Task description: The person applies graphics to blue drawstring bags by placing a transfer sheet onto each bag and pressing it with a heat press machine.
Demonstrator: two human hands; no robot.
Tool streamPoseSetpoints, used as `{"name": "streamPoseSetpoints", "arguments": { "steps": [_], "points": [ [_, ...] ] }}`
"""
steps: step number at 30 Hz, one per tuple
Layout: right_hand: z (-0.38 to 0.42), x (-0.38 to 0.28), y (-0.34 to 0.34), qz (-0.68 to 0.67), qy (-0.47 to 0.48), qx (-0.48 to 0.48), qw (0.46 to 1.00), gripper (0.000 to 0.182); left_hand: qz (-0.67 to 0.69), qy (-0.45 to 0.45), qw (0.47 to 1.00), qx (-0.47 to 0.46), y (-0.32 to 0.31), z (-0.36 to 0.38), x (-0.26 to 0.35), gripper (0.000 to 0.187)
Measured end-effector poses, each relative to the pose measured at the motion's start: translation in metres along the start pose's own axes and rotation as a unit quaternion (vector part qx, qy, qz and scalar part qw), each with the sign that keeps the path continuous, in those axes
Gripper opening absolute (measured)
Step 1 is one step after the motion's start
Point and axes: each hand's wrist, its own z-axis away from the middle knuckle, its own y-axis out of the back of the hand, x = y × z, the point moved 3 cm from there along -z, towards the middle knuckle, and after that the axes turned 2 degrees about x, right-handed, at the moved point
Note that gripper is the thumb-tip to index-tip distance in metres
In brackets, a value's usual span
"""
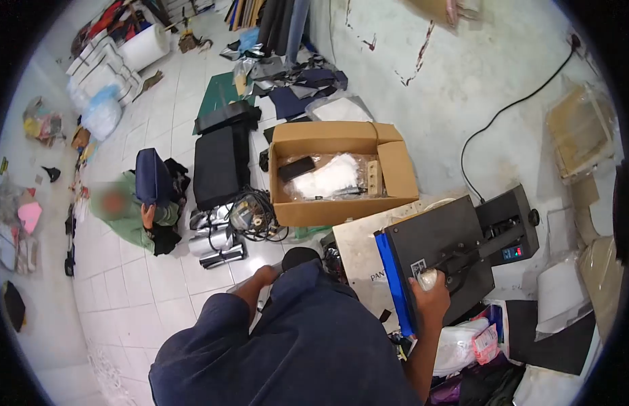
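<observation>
A dark flat heat press (436, 247) with a blue edge stands on a wooden board at the right. My right hand (431, 301) is closed around the pale, wrapped-looking end of its handle (428, 279), above the press's top plate. Beside the press, its control box (510, 233) shows a small lit display. My left hand (264, 276) hangs low at my left side, close to my dark-clothed leg. Its fingers are mostly hidden, so I cannot see whether it holds anything.
An open cardboard box (341, 210) with plastic-wrapped items stands beyond the board. Coiled black cables (257, 213) and silver rolls (216, 240) lie on the floor. Another person (135, 210) sits at the left, holding a navy case (152, 177). A black power cord (500, 111) runs up the wall.
</observation>
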Motion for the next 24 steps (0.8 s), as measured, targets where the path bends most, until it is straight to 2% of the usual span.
{"name": "streamPoseSetpoints", "arguments": {
  "steps": [1, 3, 5, 8, 9, 10, 12, 13, 16, 18, 19, 20, 21, 22, 23, 24],
  "points": [
    [-0.001, 0.0, -0.001, 0.002, 0.004, -0.004, 1.0, 0.064, -0.037, -0.091, 0.995, 0.025, 0.021, 0.004, 0.026, 0.042],
    [0.0, 0.001, -0.004, 0.011, -0.004, 0.013, 1.0, 0.064, 0.175, 0.079, 0.978, 0.078, 0.074, 0.023, 0.073, 0.041],
    [0.0, 0.001, -0.006, 0.02, -0.005, 0.019, 1.0, 0.063, 0.22, 0.041, 0.965, 0.14, 0.076, 0.005, 0.082, 0.04],
    [0.0, 0.0, -0.007, 0.027, -0.014, 0.027, 0.999, 0.061, 0.225, 0.011, 0.964, 0.144, 0.105, 0.005, 0.1, 0.038],
    [0.001, 0.0, -0.006, 0.027, -0.023, 0.024, 0.999, 0.06, 0.255, 0.05, 0.957, 0.129, 0.112, 0.008, 0.104, 0.037],
    [0.002, -0.002, -0.005, 0.03, -0.026, 0.026, 0.999, 0.06, 0.256, 0.046, 0.957, 0.126, 0.122, 0.006, 0.113, 0.037],
    [0.002, -0.008, -0.002, 0.037, -0.039, 0.029, 0.998, 0.06, 0.325, 0.016, 0.921, 0.215, 0.144, -0.007, 0.131, 0.03],
    [0.001, -0.005, -0.004, 0.04, -0.046, 0.03, 0.998, 0.06, 0.404, -0.045, 0.891, 0.204, 0.169, -0.004, 0.158, 0.026],
    [0.0, 0.0, -0.008, 0.05, -0.045, 0.034, 0.997, 0.06, 0.587, -0.21, 0.771, 0.131, 0.296, 0.081, 0.29, 0.019],
    [0.001, -0.005, -0.005, 0.044, -0.044, 0.032, 0.998, 0.061, 0.614, -0.346, 0.708, 0.048, 0.36, 0.146, 0.348, 0.02],
    [0.0, 0.004, -0.011, 0.056, -0.029, 0.038, 0.997, 0.064, 0.61, -0.505, 0.61, -0.001, 0.392, 0.188, 0.373, 0.023],
    [0.002, 0.002, -0.01, 0.059, -0.039, 0.036, 0.997, 0.064, 0.606, -0.589, 0.531, -0.052, 0.421, 0.231, 0.389, 0.03],
    [0.003, -0.001, -0.007, 0.053, -0.054, 0.029, 0.997, 0.063, 0.645, -0.591, 0.457, -0.16, 0.438, 0.271, 0.402, 0.04],
    [0.001, -0.005, -0.004, 0.047, -0.065, 0.024, 0.996, 0.063, 0.654, -0.657, 0.332, -0.176, 0.437, 0.293, 0.426, 0.043],
    [0.0, -0.007, -0.002, 0.041, -0.073, 0.021, 0.996, 0.063, 0.565, -0.797, 0.193, -0.094, 0.442, 0.297, 0.445, 0.041],
    [0.001, -0.007, -0.002, 0.045, -0.079, 0.023, 0.996, 0.063, 0.568, -0.795, 0.188, -0.099, 0.442, 0.298, 0.447, 0.041]
  ]
}}
